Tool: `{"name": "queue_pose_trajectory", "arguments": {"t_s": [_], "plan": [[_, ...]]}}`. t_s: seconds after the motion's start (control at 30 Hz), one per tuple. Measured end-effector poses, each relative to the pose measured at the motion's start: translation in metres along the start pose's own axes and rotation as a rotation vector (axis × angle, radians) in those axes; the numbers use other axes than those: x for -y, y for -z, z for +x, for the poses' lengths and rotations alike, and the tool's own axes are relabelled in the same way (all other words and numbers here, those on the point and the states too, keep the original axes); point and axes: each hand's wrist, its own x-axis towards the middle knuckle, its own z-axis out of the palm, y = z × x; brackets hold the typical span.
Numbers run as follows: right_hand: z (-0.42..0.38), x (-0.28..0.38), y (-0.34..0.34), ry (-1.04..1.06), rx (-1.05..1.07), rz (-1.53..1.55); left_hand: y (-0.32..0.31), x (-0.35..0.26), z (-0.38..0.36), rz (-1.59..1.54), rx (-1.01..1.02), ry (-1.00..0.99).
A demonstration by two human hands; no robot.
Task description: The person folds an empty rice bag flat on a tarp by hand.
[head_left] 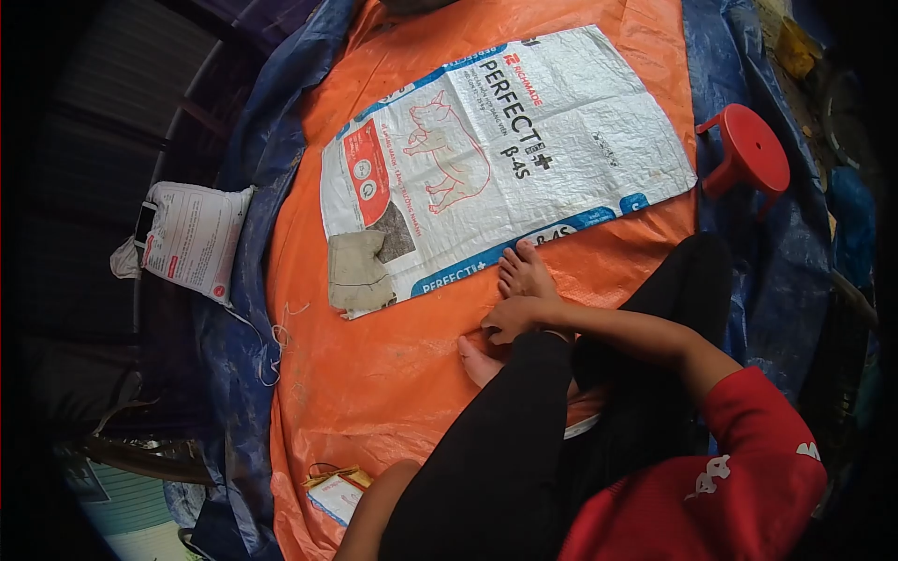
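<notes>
My right hand point(513, 319), at the end of a red sleeve point(753, 421), is down between my bare feet, over the ankle behind the upper foot point(526, 273). Its fingers are curled and pressed together; anything inside them is hidden. The second foot point(479, 361) shows just below the hand. Part of my left arm point(379, 505) is at the bottom edge beside my black-clad leg point(477, 458), but the left hand is out of sight. A large printed white feed sack point(561, 122) lies flat beyond my toes, with a grey-beige folded piece point(360, 271) at its near left corner.
An orange tarp point(346, 393) covers the ground, with blue tarp point(253, 140) along its sides. A red plastic stool point(756, 150) stands at the right. A white printed bag point(196, 234) and loose string point(276, 341) lie left. A small yellow-and-white packet point(335, 497) sits near my left arm.
</notes>
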Motion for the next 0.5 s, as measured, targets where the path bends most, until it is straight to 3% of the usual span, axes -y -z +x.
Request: {"name": "queue_pose_trajectory", "arguments": {"t_s": [0.5], "plan": [[-0.003,-0.001,-0.002,0.018,-0.002,-0.002,-0.001,-0.003,-0.007,-0.04,-0.013,-0.017]]}}
